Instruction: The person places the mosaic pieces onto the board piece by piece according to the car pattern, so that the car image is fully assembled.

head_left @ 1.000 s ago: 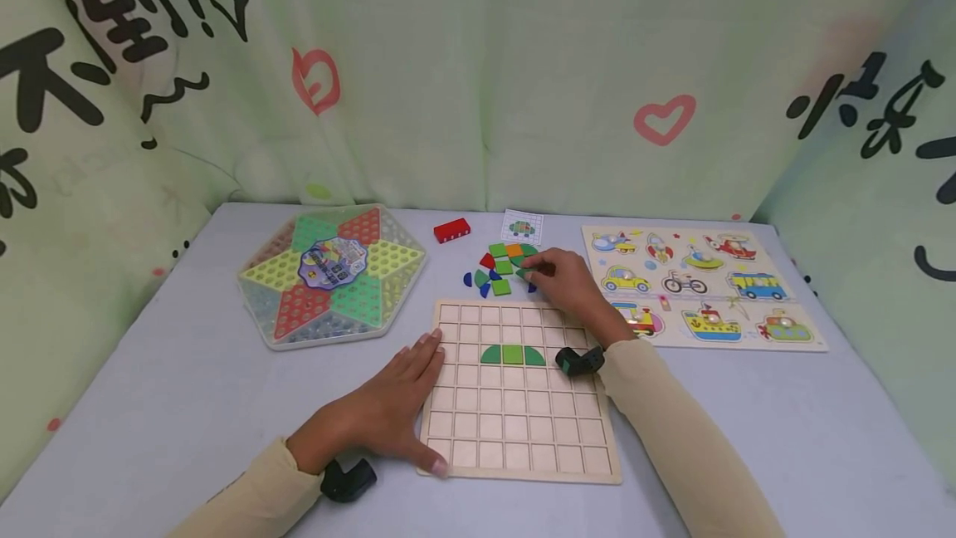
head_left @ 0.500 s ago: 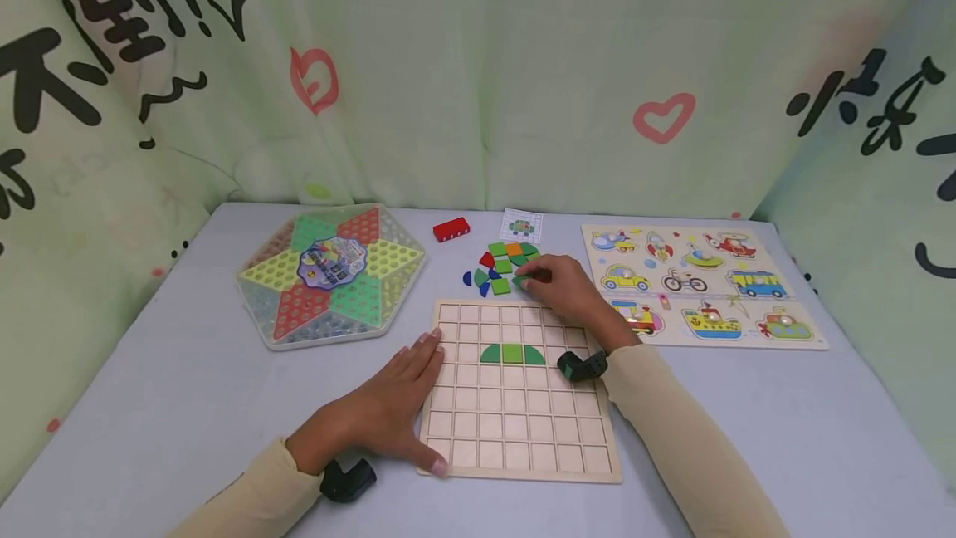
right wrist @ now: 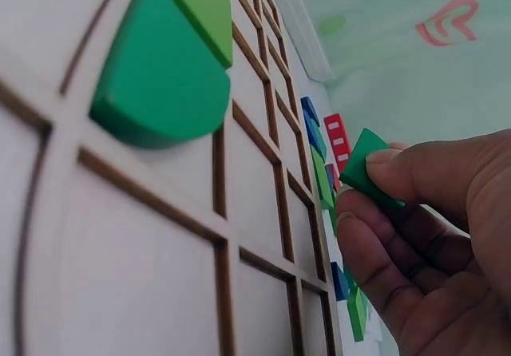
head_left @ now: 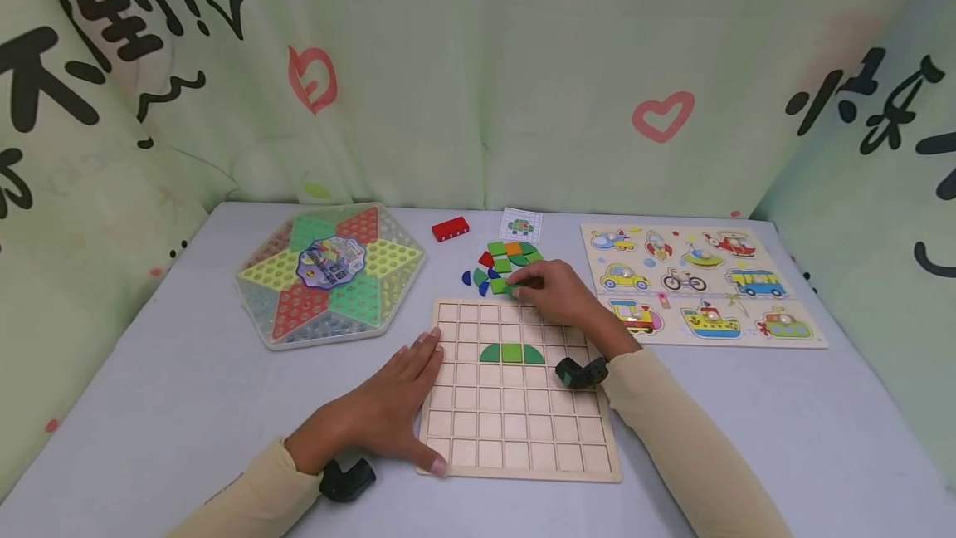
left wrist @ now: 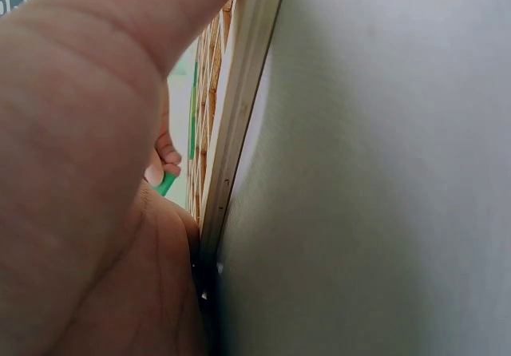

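Observation:
My left hand (head_left: 388, 409) rests along the left side of a wooden grid board (head_left: 515, 430), its fingers stretched out and its thumb at the front left corner. Near the board's far edge, my right hand (head_left: 560, 293) pinches a dark green curved piece (right wrist: 369, 168) between thumb and fingers. On the board sits a short row: a light green square (head_left: 511, 353) between two dark green quarter-round pieces (head_left: 490, 354). Behind the board lies a cluster of loose pieces (head_left: 501, 266) in green, blue, red and orange, partly covered by the right hand.
A small pattern card (head_left: 520, 225) lies behind the loose pieces, with a red block (head_left: 451, 229) to its left. On the left lies a hexagonal star-patterned game case (head_left: 358, 305). A picture puzzle board (head_left: 717, 282) with vehicles lies at the right, beside the right forearm.
My right hand has drawn slightly left and nearer to the board's far edge, the green piece in its fingers. The left hand stays on the board.

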The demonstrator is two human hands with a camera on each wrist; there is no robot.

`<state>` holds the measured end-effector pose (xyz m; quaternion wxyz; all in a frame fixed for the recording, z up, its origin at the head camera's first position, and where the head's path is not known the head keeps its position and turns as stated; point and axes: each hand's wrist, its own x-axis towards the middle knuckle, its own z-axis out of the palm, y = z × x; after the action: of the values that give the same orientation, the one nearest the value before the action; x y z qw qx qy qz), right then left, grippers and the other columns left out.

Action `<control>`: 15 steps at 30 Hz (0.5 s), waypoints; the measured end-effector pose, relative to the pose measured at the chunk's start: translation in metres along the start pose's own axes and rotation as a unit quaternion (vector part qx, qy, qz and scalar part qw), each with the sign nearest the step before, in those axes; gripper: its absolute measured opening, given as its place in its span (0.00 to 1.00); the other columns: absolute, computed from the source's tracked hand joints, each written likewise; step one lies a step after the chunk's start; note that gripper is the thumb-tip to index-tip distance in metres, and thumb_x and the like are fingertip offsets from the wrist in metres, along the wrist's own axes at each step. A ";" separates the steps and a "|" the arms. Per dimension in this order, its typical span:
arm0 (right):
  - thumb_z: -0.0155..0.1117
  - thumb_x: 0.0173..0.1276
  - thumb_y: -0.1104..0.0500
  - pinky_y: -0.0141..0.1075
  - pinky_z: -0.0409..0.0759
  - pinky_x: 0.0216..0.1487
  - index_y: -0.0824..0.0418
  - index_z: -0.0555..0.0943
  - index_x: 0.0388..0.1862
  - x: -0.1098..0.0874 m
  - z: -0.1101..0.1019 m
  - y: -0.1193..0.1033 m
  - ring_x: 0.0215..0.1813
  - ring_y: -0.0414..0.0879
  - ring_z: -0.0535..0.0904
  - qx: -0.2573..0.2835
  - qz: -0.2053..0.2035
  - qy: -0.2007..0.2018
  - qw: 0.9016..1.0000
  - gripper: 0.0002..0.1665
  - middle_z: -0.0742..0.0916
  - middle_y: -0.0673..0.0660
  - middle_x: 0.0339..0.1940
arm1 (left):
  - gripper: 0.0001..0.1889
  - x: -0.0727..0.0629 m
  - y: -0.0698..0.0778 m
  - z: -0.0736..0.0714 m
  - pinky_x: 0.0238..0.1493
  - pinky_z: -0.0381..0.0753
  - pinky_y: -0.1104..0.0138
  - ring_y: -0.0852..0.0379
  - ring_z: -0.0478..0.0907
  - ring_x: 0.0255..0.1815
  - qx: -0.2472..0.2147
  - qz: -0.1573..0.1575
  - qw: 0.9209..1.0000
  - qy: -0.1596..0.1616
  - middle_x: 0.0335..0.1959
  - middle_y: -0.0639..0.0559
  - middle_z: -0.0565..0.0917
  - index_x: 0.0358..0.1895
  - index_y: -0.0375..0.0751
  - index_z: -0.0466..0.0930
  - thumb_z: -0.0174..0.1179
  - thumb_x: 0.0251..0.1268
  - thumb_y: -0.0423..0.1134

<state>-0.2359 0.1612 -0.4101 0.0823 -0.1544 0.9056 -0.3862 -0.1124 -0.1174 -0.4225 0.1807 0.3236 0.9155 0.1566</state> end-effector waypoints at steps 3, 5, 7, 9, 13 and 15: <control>0.65 0.68 0.64 0.40 0.76 0.47 0.60 0.87 0.46 -0.003 0.001 -0.002 0.44 0.49 0.77 0.015 -0.010 -0.006 1.000 0.10 0.86 0.54 0.42 | 0.71 0.000 0.000 -0.001 0.74 0.40 0.51 0.48 0.29 0.78 0.000 0.002 1.000 0.000 0.79 0.42 0.32 0.77 0.32 0.40 0.66 0.38 0.76; 0.65 0.67 0.64 0.40 0.77 0.46 0.61 0.87 0.46 -0.005 0.003 -0.005 0.43 0.49 0.77 0.023 -0.018 -0.012 0.999 0.10 0.86 0.54 0.42 | 0.71 -0.001 0.001 -0.001 0.74 0.40 0.50 0.47 0.30 0.78 0.000 0.003 1.000 0.000 0.79 0.41 0.33 0.77 0.32 0.40 0.66 0.38 0.76; 0.65 0.67 0.64 0.39 0.77 0.46 0.60 0.87 0.45 -0.008 0.005 -0.008 0.43 0.47 0.77 0.028 -0.024 -0.020 0.999 0.10 0.86 0.53 0.42 | 0.71 0.000 0.001 -0.001 0.74 0.40 0.50 0.47 0.29 0.78 0.001 0.003 1.000 -0.001 0.79 0.41 0.33 0.77 0.32 0.40 0.66 0.38 0.76; 0.65 0.66 0.65 0.38 0.77 0.46 0.60 0.87 0.45 -0.009 0.007 -0.011 0.42 0.47 0.77 0.028 -0.028 -0.034 0.999 0.10 0.86 0.52 0.42 | 0.72 0.000 0.001 -0.001 0.74 0.40 0.51 0.48 0.29 0.78 0.003 0.000 1.000 -0.002 0.79 0.42 0.33 0.77 0.32 0.40 0.66 0.38 0.77; 0.66 0.66 0.65 0.37 0.77 0.45 0.58 0.87 0.45 -0.013 0.010 -0.017 0.43 0.46 0.77 0.023 -0.026 -0.069 0.997 0.10 0.86 0.50 0.41 | 0.72 0.001 0.002 -0.001 0.74 0.40 0.52 0.49 0.29 0.78 0.005 -0.004 1.000 -0.004 0.79 0.42 0.32 0.77 0.33 0.39 0.65 0.37 0.77; 0.65 0.66 0.65 0.37 0.78 0.45 0.57 0.87 0.45 -0.014 0.012 -0.017 0.43 0.45 0.77 0.022 -0.026 -0.082 0.996 0.10 0.86 0.49 0.41 | 0.72 0.000 0.002 -0.002 0.74 0.40 0.51 0.49 0.29 0.78 0.006 -0.004 1.000 -0.004 0.79 0.42 0.32 0.77 0.33 0.40 0.64 0.37 0.78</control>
<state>-0.2159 0.1462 -0.4055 0.1493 -0.2070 0.8831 -0.3938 -0.1124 -0.1159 -0.4204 0.1834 0.3213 0.9171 0.1488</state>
